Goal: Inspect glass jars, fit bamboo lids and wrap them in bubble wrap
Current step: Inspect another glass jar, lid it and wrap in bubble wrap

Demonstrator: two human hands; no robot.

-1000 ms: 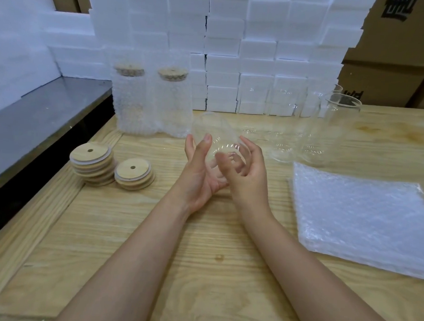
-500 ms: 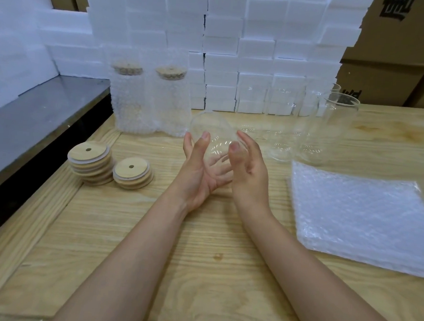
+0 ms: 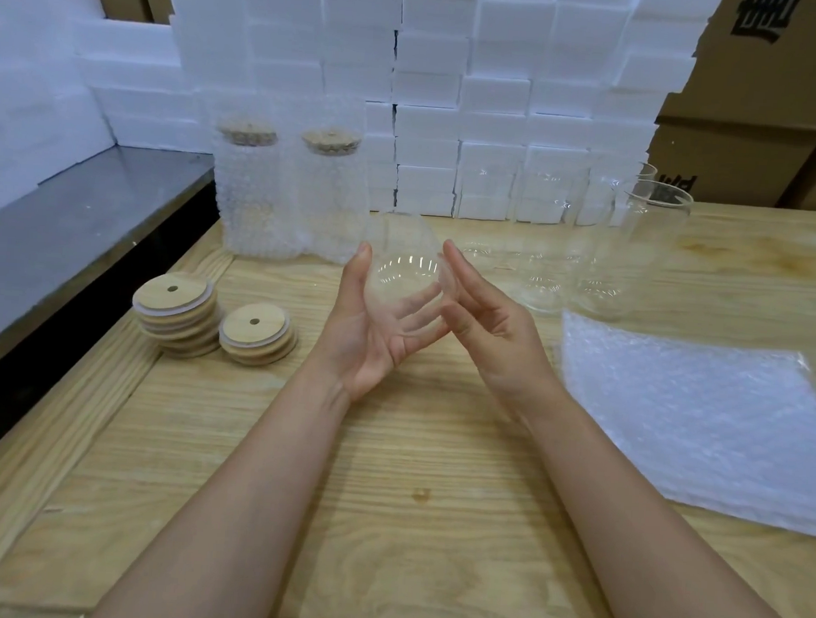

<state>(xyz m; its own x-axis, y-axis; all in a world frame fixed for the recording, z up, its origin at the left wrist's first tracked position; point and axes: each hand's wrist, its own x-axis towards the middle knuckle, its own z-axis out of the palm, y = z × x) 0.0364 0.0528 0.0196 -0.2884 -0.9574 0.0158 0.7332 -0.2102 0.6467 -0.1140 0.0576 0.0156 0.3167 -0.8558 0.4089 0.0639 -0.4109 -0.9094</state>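
A clear glass jar [image 3: 406,265] lies tilted between my hands above the wooden table [image 3: 407,523], its base facing me. My left hand [image 3: 370,344] cradles it from below, thumb up its left side and fingers underneath. The straight fingers of my right hand [image 3: 495,333] press against its right side. Two stacks of bamboo lids [image 3: 176,316] [image 3: 257,335] sit to the left. Two lidded jars wrapped in bubble wrap [image 3: 246,194] [image 3: 329,194] stand behind them. A pile of bubble wrap sheets [image 3: 700,422] lies at the right.
Several empty glass jars [image 3: 638,256] stand at the back right, behind the sheets. White foam blocks [image 3: 457,97] form a wall along the back, with cardboard boxes [image 3: 768,92] to the right. A lower grey shelf [image 3: 67,221] runs beside the table's left edge.
My right hand's fingers have uncurled from the jar and now lie straight against its side. The jar has turned a little in my left hand.
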